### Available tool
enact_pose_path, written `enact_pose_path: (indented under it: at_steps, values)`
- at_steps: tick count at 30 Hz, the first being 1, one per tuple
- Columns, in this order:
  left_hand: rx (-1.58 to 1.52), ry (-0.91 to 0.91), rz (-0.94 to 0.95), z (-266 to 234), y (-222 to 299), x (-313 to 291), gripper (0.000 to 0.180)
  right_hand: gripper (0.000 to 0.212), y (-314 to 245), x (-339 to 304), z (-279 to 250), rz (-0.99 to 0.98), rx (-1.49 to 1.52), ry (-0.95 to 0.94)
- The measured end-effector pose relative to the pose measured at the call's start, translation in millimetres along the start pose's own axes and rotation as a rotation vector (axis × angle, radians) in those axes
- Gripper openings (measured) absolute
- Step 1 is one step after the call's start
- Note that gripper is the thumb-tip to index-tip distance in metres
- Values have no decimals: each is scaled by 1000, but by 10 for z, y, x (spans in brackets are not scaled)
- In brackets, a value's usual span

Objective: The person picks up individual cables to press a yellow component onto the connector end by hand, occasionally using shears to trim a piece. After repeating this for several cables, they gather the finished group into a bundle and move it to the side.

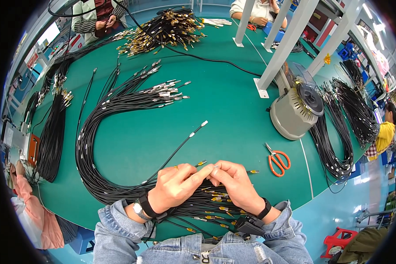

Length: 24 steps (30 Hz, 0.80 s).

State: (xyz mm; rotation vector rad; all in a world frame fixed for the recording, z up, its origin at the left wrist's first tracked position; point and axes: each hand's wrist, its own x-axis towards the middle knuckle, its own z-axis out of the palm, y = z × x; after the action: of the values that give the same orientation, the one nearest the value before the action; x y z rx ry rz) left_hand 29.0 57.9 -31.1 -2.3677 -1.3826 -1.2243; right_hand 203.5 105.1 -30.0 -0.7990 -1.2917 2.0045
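My left hand [177, 184] and my right hand [236, 184] meet fingertip to fingertip over the near part of the green table [233, 127]. Both are closed in a pinch. A small pale bit shows between the fingers, too small to name. Under them lies a thick bundle of black cables [89, 152], curving up the left side to white-labelled ends. Yellow-sleeved cable ends [220, 199] fan out below my hands. One single cable [177, 148] runs from beside my left hand toward the middle of the table. Whether it reaches my fingers is hidden.
Orange-handled scissors [277, 160] lie right of my hands, below a round grey tape dispenser [293, 113]. White metal posts [288, 44] rise behind it. More cable bundles [52, 145] lie left, right and far back. Other people sit around the table; a red stool [340, 241] stands at lower right.
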Motion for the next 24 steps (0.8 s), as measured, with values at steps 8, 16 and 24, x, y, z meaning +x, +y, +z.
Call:
enact_pose_path:
  at_steps: [8, 16, 24]
  values:
    - [75, 96, -7, 44, -47, -13, 45, 18, -71, -20, 2, 59, 57, -9]
    - [76, 143, -49, 30, -43, -4, 42, 21, -82, -7, 7, 160, 244, -48]
    - [71, 109, -32, 38, -35, -16, 41, 12, 4, -2, 77, -29, 76, 12]
